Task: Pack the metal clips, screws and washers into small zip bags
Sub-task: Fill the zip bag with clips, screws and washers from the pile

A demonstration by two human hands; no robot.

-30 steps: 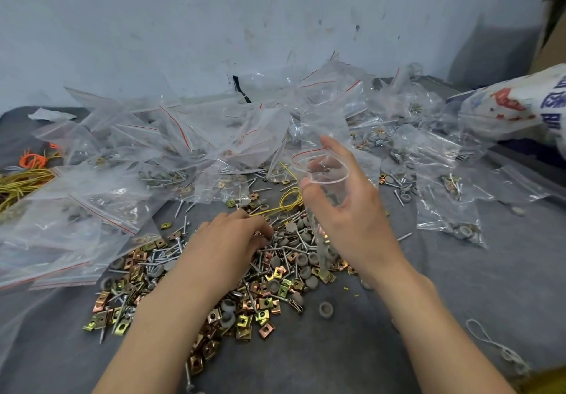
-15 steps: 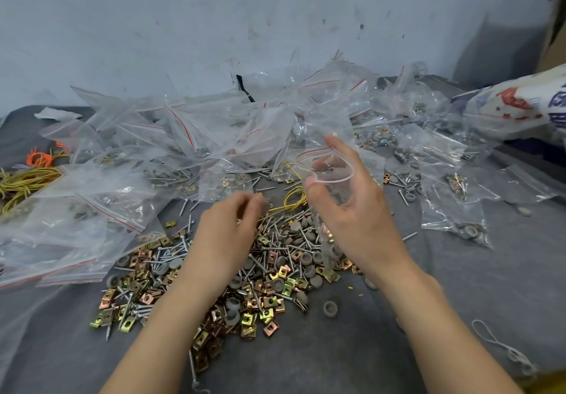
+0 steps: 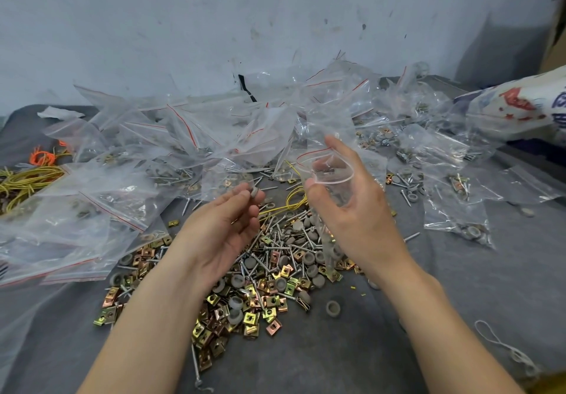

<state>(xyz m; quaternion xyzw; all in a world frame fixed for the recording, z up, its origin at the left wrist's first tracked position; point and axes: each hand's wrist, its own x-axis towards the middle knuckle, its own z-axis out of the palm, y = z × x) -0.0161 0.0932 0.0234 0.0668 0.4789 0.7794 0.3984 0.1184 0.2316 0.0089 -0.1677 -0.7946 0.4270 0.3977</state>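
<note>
Grey cloth-covered table [image 3: 459, 286] fills the view. Its far half carries a wide heap of clear plastic zip bags with red seal lines [image 3: 190, 136], many with hardware inside. A white printed sack [image 3: 514, 109] lies at the far right edge. Near centre is a loose pile: brass-coloured square metal clips [image 3: 260, 298] nearest the person, with silver screws [image 3: 275, 240] and grey round washers [image 3: 309, 257] mixed behind them. Both hands hover above this pile, near each other, not touching. Right hand [image 3: 358, 219] curls round one small clear zip bag [image 3: 326, 173], thumb and fingers holding its red-edged mouth rounded open. The bag's lower part hangs toward the pile; contents cannot be told against the parts behind. Left hand [image 3: 226, 225], palm turned upward, pinches a single grey washer [image 3: 253, 193] at its fingertips, just left of the bag's mouth and apart from it. A yellow wire loop [image 3: 288, 203] lies on the pile between the hands. Yellow and orange band bundles [image 3: 24, 182] sit far left. A thin white string loop [image 3: 502, 344] lies beside the right forearm.
</note>
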